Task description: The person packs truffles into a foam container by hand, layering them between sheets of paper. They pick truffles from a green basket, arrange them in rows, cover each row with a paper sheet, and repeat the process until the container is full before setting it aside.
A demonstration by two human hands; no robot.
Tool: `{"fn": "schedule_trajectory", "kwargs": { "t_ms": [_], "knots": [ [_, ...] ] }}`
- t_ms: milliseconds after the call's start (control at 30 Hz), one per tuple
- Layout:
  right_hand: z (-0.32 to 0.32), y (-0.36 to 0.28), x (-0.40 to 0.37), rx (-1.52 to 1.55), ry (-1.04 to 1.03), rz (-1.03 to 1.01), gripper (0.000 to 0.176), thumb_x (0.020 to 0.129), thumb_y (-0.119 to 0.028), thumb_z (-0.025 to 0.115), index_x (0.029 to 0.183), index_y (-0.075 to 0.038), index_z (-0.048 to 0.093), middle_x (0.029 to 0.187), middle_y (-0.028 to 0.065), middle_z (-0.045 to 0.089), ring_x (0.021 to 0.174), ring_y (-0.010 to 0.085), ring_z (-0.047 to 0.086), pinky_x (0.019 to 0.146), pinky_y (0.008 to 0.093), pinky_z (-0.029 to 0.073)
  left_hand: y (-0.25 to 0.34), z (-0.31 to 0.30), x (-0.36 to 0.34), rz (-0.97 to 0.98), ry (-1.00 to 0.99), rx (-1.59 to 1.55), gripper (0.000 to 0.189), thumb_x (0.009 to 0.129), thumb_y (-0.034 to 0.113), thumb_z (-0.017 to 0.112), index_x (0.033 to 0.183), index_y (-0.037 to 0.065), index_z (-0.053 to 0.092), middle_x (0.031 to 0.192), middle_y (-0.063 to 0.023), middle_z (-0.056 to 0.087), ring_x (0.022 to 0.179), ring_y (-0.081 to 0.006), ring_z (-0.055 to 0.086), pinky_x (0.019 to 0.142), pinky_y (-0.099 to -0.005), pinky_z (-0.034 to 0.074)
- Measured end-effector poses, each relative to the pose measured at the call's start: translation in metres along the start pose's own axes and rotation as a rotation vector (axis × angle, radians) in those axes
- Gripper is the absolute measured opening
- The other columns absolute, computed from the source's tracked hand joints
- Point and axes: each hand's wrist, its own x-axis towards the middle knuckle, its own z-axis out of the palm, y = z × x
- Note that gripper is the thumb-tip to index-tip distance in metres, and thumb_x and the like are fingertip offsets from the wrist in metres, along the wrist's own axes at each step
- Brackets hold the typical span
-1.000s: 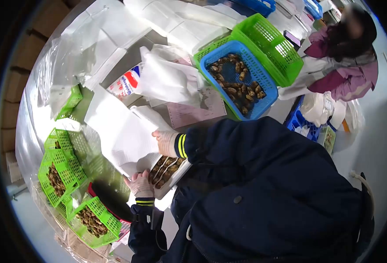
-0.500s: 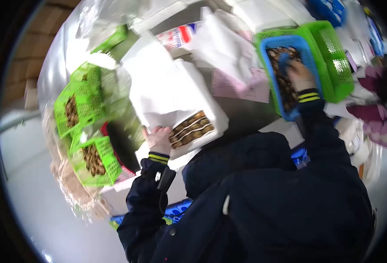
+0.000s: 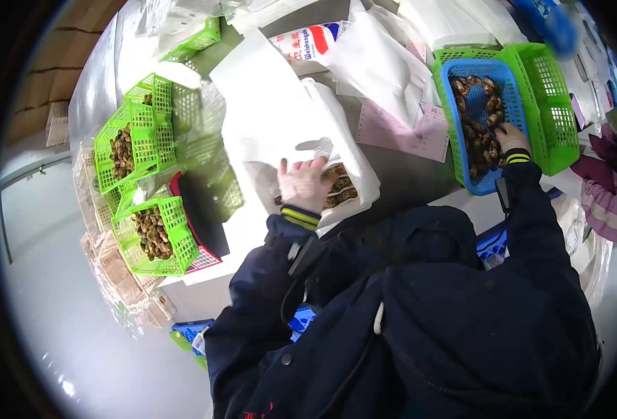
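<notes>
My left hand [image 3: 306,184] lies palm down with fingers spread over a white box [image 3: 364,164] lined with white paper [image 3: 266,105]. Beneath and beside that hand, rows of brown, knobbly root-like pieces [image 3: 342,195] show in the box. At the right, my right hand [image 3: 511,140] reaches over the near right rim of a blue basket [image 3: 481,187], fingers drawn together and down among loose brown pieces [image 3: 489,150]. What its fingertips grip is hidden.
Green baskets [image 3: 184,234] with more brown pieces stand at left. An empty-looking green basket [image 3: 554,105] sits beside the blue one. A pink printed sheet [image 3: 406,133], white sheeting [image 3: 378,59] and a printed packet [image 3: 307,43] lie beyond the box. A person's purple sleeve [image 3: 605,178] shows at right.
My left hand has moved from the box's near left edge to over its rows, covering part of them. My right hand has shifted from the basket's middle towards its right rim.
</notes>
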Motion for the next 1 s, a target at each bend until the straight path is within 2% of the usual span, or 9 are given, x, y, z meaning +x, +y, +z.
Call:
{"fn": "schedule_trajectory", "kwargs": {
  "t_ms": [67,200,433,467,533,667,800,933,1000],
  "knots": [
    [-0.011,-0.001,-0.010,0.011,-0.059,-0.032,0.044,0.089,-0.045,0.051,0.127,-0.023,0.054,0.126,0.0117,0.057,0.117,0.0326,0.053,0.098,0.0419,0.042,0.005,0.005,0.020,-0.073,-0.190,0.041,0.039,0.081,0.044,0.063,0.112,0.021,0.060,0.108,-0.0030,0.065,0.112,-0.0220,0.054,0.104,-0.0515,0.028],
    [-0.002,0.010,-0.005,0.026,-0.029,-0.098,0.042,0.089,-0.042,0.051,0.124,-0.020,0.056,0.125,0.0134,0.058,0.116,0.0336,0.053,0.097,0.0424,0.042,0.006,0.010,0.033,-0.142,-0.289,-0.001,0.036,0.081,0.047,0.063,0.108,0.023,0.063,0.110,-0.0025,0.064,0.109,-0.0233,0.057,0.103,-0.0477,0.031],
    [0.005,0.016,0.003,0.017,-0.001,-0.182,0.040,0.088,-0.041,0.052,0.117,-0.015,0.061,0.117,0.0149,0.061,0.110,0.0352,0.056,0.094,0.0418,0.044,0.004,0.017,0.028,0.013,-0.165,0.073,0.030,0.073,0.034,0.068,0.102,0.024,0.067,0.103,-0.0009,0.065,0.107,-0.0238,0.056,0.099,-0.0472,0.032],
    [0.011,0.024,0.010,0.028,0.023,-0.250,0.038,0.087,-0.040,0.052,0.114,-0.016,0.063,0.113,0.0154,0.063,0.108,0.0365,0.057,0.093,0.0409,0.044,-0.004,0.036,0.026,0.053,-0.023,-0.084,0.023,0.070,0.029,0.067,0.093,0.022,0.067,0.097,-0.0013,0.064,0.099,-0.0271,0.057,0.100,-0.0557,0.029],
    [0.024,0.033,0.017,0.184,0.087,-0.281,0.037,0.087,-0.040,0.051,0.112,-0.015,0.064,0.111,0.0154,0.064,0.106,0.0368,0.057,0.091,0.0418,0.045,-0.003,0.021,0.020,0.073,-0.035,-0.176,0.020,0.073,0.024,0.063,0.092,0.023,0.067,0.090,-0.0024,0.065,0.096,-0.0267,0.058,0.098,-0.0552,0.029],
    [-0.014,0.020,-0.019,0.297,0.187,-0.103,0.037,0.087,-0.041,0.050,0.105,-0.013,0.065,0.110,0.0183,0.062,0.104,0.0368,0.058,0.088,0.0423,0.046,-0.002,0.040,0.015,0.120,0.056,-0.034,0.021,0.078,0.027,0.062,0.098,0.023,0.063,0.088,-0.0018,0.062,0.091,-0.0246,0.058,0.100,-0.0502,0.030],
    [-0.010,0.010,-0.006,0.353,0.152,-0.158,0.038,0.086,-0.042,0.053,0.108,-0.013,0.066,0.111,0.0155,0.064,0.106,0.0334,0.059,0.090,0.0408,0.046,-0.006,0.038,0.011,0.196,0.066,-0.059,0.028,0.078,0.022,0.063,0.106,0.018,0.060,0.092,-0.0049,0.061,0.091,-0.0261,0.058,0.098,-0.0459,0.035],
    [-0.021,-0.042,-0.024,0.397,0.083,0.140,0.048,0.079,-0.044,0.064,0.117,-0.015,0.061,0.115,0.0140,0.063,0.106,0.0334,0.059,0.092,0.0412,0.045,0.001,0.021,0.004,0.258,0.128,-0.098,0.037,0.076,0.017,0.064,0.111,0.009,0.058,0.097,-0.0092,0.063,0.094,-0.0284,0.058,0.094,-0.0448,0.039],
    [-0.022,-0.048,-0.021,0.412,0.040,0.214,0.042,0.081,-0.041,0.063,0.115,-0.015,0.060,0.113,0.0133,0.064,0.107,0.0317,0.060,0.092,0.0417,0.046,0.013,0.008,-0.003,0.329,0.232,-0.138,0.036,0.077,0.016,0.065,0.111,0.008,0.058,0.100,-0.0086,0.063,0.095,-0.0307,0.058,0.092,-0.0449,0.040]
  ]
}}
